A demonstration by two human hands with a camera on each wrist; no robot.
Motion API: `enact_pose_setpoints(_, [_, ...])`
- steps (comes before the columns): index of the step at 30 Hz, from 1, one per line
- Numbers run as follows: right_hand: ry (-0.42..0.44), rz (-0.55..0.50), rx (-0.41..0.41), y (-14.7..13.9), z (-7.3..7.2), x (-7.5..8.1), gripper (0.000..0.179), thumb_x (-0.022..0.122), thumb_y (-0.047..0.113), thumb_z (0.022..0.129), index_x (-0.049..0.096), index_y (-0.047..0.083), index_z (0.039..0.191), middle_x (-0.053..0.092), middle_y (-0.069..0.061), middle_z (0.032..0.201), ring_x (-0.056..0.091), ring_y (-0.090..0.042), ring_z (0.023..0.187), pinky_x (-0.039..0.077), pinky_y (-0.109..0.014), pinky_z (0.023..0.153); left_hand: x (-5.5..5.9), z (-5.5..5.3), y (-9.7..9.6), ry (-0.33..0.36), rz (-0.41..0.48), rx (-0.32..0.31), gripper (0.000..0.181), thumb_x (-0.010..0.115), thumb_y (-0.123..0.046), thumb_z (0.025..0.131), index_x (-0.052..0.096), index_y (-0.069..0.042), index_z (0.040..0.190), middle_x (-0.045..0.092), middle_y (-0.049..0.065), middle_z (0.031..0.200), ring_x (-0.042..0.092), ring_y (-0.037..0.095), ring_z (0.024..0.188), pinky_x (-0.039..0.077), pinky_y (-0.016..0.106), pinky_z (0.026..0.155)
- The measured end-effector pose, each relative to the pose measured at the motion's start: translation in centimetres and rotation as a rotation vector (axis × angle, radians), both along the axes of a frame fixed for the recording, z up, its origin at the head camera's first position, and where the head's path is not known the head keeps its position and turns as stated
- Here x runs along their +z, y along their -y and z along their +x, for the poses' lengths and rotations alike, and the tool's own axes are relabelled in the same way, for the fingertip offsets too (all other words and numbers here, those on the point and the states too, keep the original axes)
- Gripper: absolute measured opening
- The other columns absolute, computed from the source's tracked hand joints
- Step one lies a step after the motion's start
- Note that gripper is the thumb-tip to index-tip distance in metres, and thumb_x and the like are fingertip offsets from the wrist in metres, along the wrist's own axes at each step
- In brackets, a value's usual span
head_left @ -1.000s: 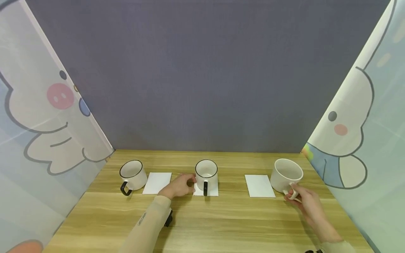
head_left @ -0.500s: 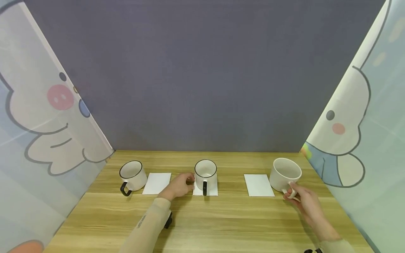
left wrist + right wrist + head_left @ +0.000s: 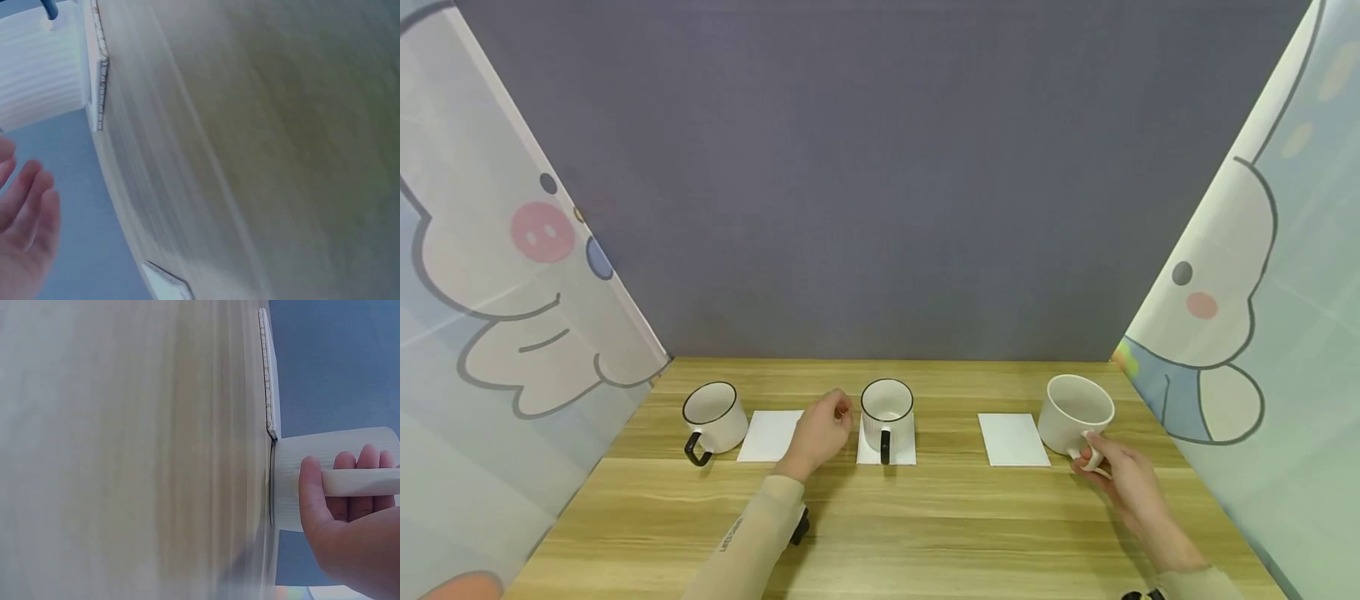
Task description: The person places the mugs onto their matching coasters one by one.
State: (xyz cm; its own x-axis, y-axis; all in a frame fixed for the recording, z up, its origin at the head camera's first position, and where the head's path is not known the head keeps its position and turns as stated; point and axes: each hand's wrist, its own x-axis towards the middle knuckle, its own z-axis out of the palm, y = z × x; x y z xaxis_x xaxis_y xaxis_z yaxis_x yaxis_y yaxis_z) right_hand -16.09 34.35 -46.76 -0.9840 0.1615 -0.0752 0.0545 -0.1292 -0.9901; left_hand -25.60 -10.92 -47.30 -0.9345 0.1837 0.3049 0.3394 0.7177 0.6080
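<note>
My right hand (image 3: 1129, 482) grips the handle of a plain white mug (image 3: 1063, 421) at the right. In the right wrist view the fingers (image 3: 365, 459) go round the handle, and the white mug (image 3: 290, 487) stands upright on the table beside a coaster. My left hand (image 3: 818, 435) hovers between the left coaster and the middle mug, holding nothing, its fingers loosely bent. The middle mug (image 3: 874, 429), white with a black rim and black handle, stands on a white square coaster (image 3: 907, 457). In the left wrist view the left hand (image 3: 28, 225) is apart from that ribbed mug (image 3: 44, 69).
Another black-rimmed white mug (image 3: 726, 429) stands on the wooden table (image 3: 940, 533) at the far left. Next to it lies a white square coaster (image 3: 765, 437), partly covered by the left hand. A third coaster (image 3: 1013, 440) lies left of the right-hand mug. A grey panel (image 3: 880, 183) rises behind.
My left hand has come away from the middle mug's coaster, moving up and slightly left. The right hand keeps hold of the white mug's handle, and the mugs stay where they were.
</note>
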Motion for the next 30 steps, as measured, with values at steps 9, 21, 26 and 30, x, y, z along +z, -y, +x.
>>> enact_pose_setpoints(9, [-0.013,0.014,0.015,-0.1,0.0,-0.1,0.041,0.052,0.022,0.108,0.062,-0.007,0.08,0.059,-0.004,0.08,0.065,-0.017,0.081,0.061,-0.034,0.081,1.3,0.4,-0.8,-0.184,0.084,0.055,0.011,0.065,-0.006,0.092,0.068,-0.003,0.103,0.067,0.005,0.096,0.063,0.022,0.09,0.054,0.04,0.077])
enact_pose_setpoints(21, [-0.006,0.016,0.017,-0.1,-0.1,0.0,0.04,0.053,0.022,0.108,0.063,-0.007,0.083,0.06,-0.005,0.08,0.064,-0.017,0.08,0.061,-0.033,0.081,3.5,0.8,-1.9,-0.391,0.074,-0.035,0.011,0.066,-0.002,0.092,0.068,-0.003,0.103,0.068,0.008,0.099,0.063,0.026,0.094,0.054,0.041,0.083])
enact_pose_setpoints(26, [-0.013,0.012,0.018,-0.2,-0.1,-0.1,0.04,0.053,0.022,0.108,0.064,-0.005,0.082,0.06,-0.004,0.081,0.065,-0.017,0.081,0.061,-0.033,0.081,4.3,1.0,-2.4,-0.45,0.069,-0.07,0.01,0.065,-0.002,0.091,0.068,-0.002,0.101,0.068,0.008,0.097,0.062,0.026,0.093,0.054,0.041,0.083])
enact_pose_setpoints(30, [-0.01,0.023,0.017,-0.1,-0.1,0.0,0.041,0.053,0.023,0.108,0.063,-0.005,0.079,0.06,-0.004,0.082,0.066,-0.017,0.082,0.06,-0.033,0.08,4.9,1.3,-2.9,-0.439,0.063,-0.075,0.01,0.065,-0.005,0.093,0.068,-0.005,0.102,0.068,0.006,0.098,0.062,0.024,0.093,0.054,0.039,0.083])
